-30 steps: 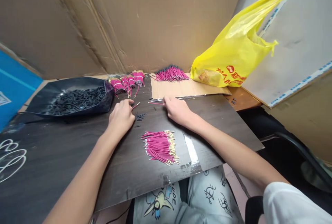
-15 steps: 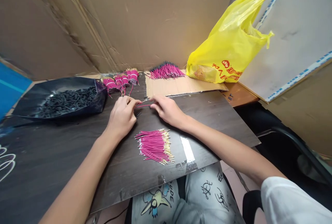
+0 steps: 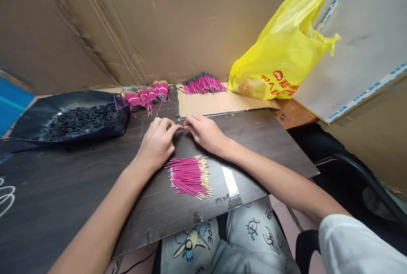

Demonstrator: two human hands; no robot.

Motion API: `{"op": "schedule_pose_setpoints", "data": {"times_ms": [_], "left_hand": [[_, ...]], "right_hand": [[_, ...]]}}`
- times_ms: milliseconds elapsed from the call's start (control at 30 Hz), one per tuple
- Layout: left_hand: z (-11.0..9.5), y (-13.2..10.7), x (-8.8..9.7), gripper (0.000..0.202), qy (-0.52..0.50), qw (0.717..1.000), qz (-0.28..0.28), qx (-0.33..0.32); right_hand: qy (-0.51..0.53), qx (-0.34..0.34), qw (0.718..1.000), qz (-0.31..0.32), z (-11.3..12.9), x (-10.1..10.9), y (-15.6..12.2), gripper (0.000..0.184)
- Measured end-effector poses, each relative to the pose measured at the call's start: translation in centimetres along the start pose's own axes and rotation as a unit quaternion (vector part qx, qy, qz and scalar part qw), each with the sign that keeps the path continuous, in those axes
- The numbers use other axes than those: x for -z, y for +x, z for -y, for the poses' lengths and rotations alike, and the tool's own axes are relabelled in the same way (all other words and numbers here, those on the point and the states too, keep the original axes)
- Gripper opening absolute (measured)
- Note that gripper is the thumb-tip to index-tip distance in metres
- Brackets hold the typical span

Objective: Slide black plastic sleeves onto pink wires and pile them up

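The fingers of both hands meet over the dark board (image 3: 79, 189), fingertips pinched together on a single pink wire (image 3: 182, 128) that is barely visible between them. The left hand (image 3: 155, 145) closes thumb and forefinger on one end, and the right hand (image 3: 205, 132) closes on the other, so the wire lies directly between the two sets of fingertips, touching both.

As a judgement of progress: far left sits a black bag of short black sleeves (image 3: 73, 119), still well filled. Far of the hands, on a cardboard sheet (image 3: 222, 102), lies a fan of pink wires with black ends (image 3: 203, 83), which looks like finished work. Just left of that are several tied pink bundles (image 3: 148, 95). Near the hands, touching neither, a loose pile of pink wires with bare gold tips (image 3: 189, 176) waits, so a good share seems left to do. A yellow plastic bag (image 3: 286, 53) stands far right.
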State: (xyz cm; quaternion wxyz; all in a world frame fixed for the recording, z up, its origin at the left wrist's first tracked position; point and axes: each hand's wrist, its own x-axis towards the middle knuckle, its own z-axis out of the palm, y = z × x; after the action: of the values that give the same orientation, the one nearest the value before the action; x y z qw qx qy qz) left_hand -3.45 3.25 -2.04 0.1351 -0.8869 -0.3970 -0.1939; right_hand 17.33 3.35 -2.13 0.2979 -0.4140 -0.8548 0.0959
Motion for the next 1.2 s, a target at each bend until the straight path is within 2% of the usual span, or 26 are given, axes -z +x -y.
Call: {"op": "schedule_pose_setpoints", "data": {"times_ms": [233,400,533,733,1200], "left_hand": [[-1.1,0.1,-0.4,0.023,-0.099,0.994,-0.025,0.045],[-1.6,0.3,-0.1,0.024,-0.095,0.992,-0.057,0.067],[-1.7,0.3,0.0,0.026,-0.089,0.99,-0.056,0.094],[-1.6,0.2,0.3,0.028,-0.103,0.979,-0.057,0.164],[-1.4,0.1,0.2,0.024,-0.131,0.982,-0.076,0.115]], "right_hand": [[0.016,-0.017,1.0,0.003,-0.2,-0.3,0.0,0.014],[0.07,-0.02,0.997,-0.035,0.1,-0.4,-0.1,0.012],[0.131,-0.013,0.988,-0.079,0.2,-0.4,-0.2,0.007],[0.147,-0.054,0.985,-0.074,-0.1,-0.3,-0.2,0.011],[0.174,-0.031,0.98,-0.095,-0.5,-0.7,-0.1,0.01]]}}
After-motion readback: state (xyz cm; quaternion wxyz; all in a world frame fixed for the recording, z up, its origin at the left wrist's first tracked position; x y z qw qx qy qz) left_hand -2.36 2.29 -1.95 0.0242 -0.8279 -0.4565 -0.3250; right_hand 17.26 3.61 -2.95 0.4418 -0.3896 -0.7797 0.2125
